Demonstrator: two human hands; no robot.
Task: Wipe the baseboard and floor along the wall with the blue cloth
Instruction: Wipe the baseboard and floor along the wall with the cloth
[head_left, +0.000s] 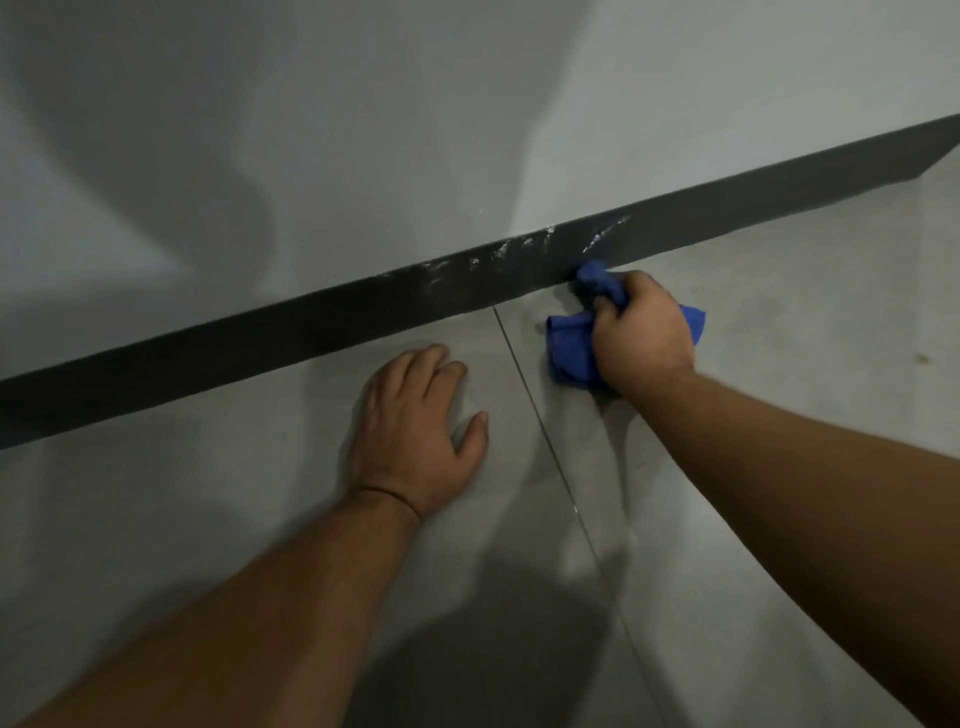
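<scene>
Head view: right hand (644, 332) fingers clamped around bunched blue cloth (571, 348); cloth sits on floor (779, 322), top edge touching bottom of dark baseboard (311, 322), rest of it spilling out both sides of the fist; left hand (415, 431) flat on floor just short of baseboard, fingers together, thumb splayed out, holding nothing; thin dark band at left wrist; white smears (519, 249) on baseboard just left of and above cloth; tile joint (524, 374) runs between the two hands; grey wall (363, 130) above baseboard.
</scene>
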